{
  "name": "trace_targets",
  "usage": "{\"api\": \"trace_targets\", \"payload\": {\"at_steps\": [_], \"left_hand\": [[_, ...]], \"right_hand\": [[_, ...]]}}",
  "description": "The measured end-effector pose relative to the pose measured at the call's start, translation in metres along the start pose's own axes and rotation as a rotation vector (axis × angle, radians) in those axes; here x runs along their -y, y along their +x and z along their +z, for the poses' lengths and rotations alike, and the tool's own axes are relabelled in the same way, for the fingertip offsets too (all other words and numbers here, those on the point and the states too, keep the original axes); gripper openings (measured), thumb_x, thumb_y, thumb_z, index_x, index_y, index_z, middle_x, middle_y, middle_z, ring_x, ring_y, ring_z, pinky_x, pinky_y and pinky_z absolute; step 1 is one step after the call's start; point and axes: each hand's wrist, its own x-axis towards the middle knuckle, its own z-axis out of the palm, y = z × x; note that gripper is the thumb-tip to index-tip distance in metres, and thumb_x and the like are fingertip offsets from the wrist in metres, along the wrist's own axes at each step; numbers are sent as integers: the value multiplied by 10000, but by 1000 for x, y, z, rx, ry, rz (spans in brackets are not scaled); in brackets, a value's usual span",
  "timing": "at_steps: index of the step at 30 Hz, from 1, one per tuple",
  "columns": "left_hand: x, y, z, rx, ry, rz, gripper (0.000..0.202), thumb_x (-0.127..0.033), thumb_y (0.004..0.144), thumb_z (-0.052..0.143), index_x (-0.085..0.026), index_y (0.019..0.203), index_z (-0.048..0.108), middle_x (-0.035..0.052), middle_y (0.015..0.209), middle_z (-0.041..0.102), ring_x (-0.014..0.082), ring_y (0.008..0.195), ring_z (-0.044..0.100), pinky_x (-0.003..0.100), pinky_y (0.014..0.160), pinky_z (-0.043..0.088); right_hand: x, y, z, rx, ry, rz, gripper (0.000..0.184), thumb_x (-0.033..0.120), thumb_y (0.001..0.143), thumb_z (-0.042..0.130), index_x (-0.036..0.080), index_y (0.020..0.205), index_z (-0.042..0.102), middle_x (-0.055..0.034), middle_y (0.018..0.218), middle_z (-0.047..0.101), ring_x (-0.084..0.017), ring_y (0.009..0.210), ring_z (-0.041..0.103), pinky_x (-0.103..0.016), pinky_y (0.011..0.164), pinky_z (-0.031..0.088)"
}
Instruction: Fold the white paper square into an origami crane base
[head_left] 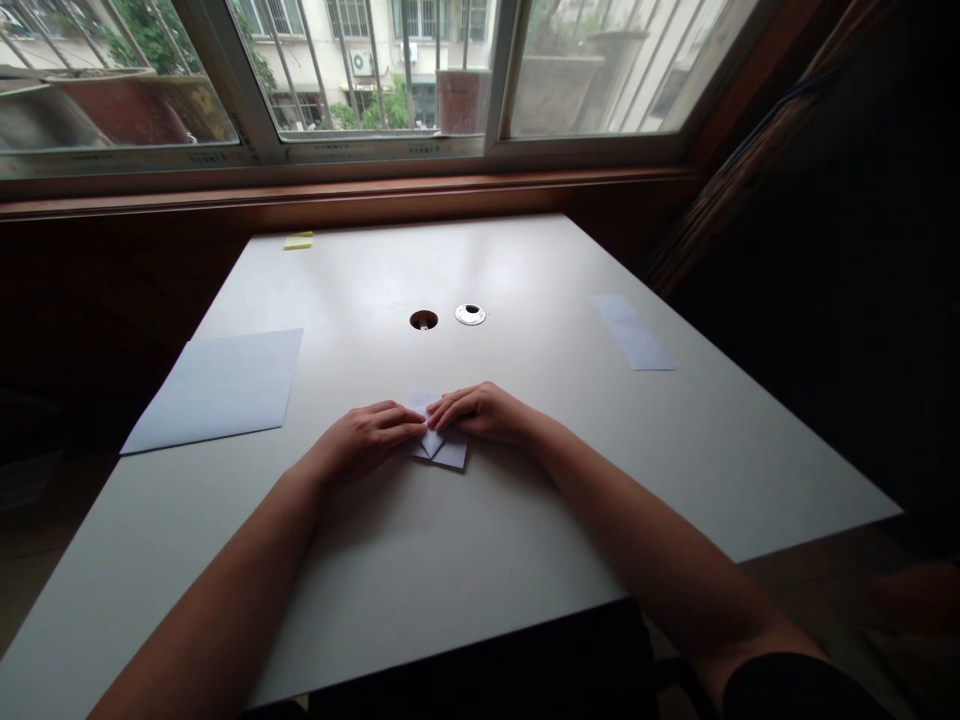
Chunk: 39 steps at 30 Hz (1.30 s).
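Note:
A small folded sheet of white paper [448, 455] lies on the white table [480, 540], with creased flaps coming to a point near its front edge. My left hand [373, 432] presses on its left side, fingers together and fingertips at the middle fold. From the other side, my right hand [484, 412] has its fingers bent and pinched on the paper's upper right part. The fingertips of both hands almost meet. Parts of the paper are hidden beneath the fingers.
A stack of white paper [217, 385] lies at the left edge. A creased paper strip [634, 333] rests on the right. Yellow sticky notes [298, 241] sit at the far left corner. Beyond my hands are a round cable hole [424, 320] and its metal cover [470, 315].

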Motion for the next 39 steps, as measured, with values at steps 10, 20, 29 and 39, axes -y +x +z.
{"api": "trace_targets", "payload": {"at_steps": [10,20,29,39], "left_hand": [[2,-2,1,-13,-51,-16,263,-200,967,553,-230,1204,664,91,1145,704,170,989,674,302,873,563],[-2,0,-1,-6,-43,-3,233,-208,975,543,-222,1167,675,90,1123,714,174,976,670,306,855,565],[-2,1,-1,-25,-41,0,221,-217,974,542,-228,1135,695,85,1082,730,170,957,678,287,838,570],[-3,3,1,-42,-20,-2,211,-232,982,526,-225,1082,711,76,1067,737,163,950,682,273,835,575]], "right_hand": [[-2,-2,-3,9,-27,0,171,167,862,644,222,953,777,-37,1042,771,-191,1104,695,-316,1025,521],[2,1,-2,10,-25,20,163,179,872,648,218,960,779,-46,1044,770,-197,1104,691,-340,1032,518],[6,2,-2,10,-30,6,148,217,888,643,218,951,777,-48,1045,768,-197,1097,693,-339,1028,522],[5,2,0,-1,-79,10,158,250,891,663,224,997,777,-64,1070,753,-193,1055,698,-330,992,533]]}}
